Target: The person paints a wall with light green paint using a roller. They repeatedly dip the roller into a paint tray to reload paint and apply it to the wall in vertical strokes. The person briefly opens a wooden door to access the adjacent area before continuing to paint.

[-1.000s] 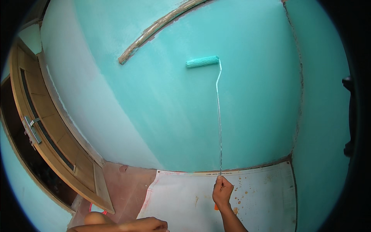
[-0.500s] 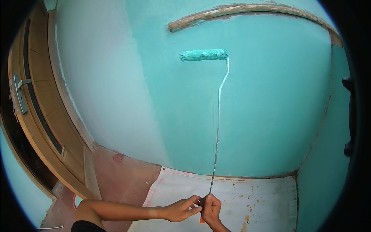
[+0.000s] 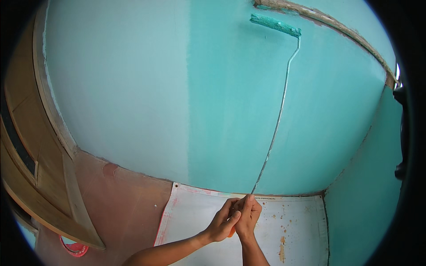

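A long-handled paint roller [image 3: 276, 25] reaches up the wall, its sleeve coated in wet turquoise paint and tilted down to the right. The thin metal rod [image 3: 281, 106] runs down to an orange grip mostly hidden by my fingers. My right hand [image 3: 248, 215] is closed around that grip, thumb up along the rod. Against it, my left hand [image 3: 224, 224] is also wrapped on the grip. Behind the roller, the wall [image 3: 230, 111] is turquoise on the right and pale bluish white on the left.
A wooden beam [image 3: 319, 17] juts along the wall above the roller. On the floor lies a paint-spotted white sheet [image 3: 191, 213], beside reddish tiles [image 3: 120, 199]. At left stands a wooden door [image 3: 40, 146], with a red-rimmed container [image 3: 75, 249] near its foot.
The roller has risen toward the beam and tilted. My left hand, loosely beside the grip before, has closed on it. The view has swung left.
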Motion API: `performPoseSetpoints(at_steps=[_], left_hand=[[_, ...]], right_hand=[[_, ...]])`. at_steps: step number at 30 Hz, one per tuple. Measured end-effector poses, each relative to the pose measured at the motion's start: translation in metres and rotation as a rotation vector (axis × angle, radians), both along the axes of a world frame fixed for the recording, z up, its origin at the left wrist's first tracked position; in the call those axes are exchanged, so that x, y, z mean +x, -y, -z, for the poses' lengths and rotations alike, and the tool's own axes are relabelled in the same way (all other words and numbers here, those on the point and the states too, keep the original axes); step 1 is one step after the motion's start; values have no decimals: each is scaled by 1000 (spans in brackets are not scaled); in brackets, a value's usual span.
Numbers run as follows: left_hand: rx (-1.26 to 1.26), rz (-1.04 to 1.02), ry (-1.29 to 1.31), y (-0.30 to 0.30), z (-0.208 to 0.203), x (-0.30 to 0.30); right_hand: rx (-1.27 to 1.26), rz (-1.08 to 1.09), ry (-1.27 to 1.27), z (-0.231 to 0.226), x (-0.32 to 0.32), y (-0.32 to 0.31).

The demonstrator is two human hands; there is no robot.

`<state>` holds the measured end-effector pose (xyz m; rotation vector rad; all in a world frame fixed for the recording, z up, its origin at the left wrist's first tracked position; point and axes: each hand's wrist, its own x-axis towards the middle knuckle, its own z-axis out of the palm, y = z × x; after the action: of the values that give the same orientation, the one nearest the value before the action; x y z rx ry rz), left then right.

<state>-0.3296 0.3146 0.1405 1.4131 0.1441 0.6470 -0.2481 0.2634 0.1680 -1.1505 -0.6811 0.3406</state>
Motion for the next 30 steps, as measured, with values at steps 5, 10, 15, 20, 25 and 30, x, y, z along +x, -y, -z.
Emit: performPoseSetpoints(at_steps=[5,10,15,20,25,30], left_hand=[[-18,24,8,-27,-22,6],[-80,149,-21,-19,-4,10],[-165,119,-256,27,65,-14],[-213,146,-401,64,129,-58],[-290,141,-559,89,166,-89],[-353,64,-652,109,177,-100]], right_hand=[[-77,34,-30,4,-12,-4],[-175,110,48,48,-30,10],[-295,142,65,115,-60,53],[-449,143,-193,166,-107,93],[-589,119,-353,197,-139,119],[-729,70,-304,210,-152,139]])
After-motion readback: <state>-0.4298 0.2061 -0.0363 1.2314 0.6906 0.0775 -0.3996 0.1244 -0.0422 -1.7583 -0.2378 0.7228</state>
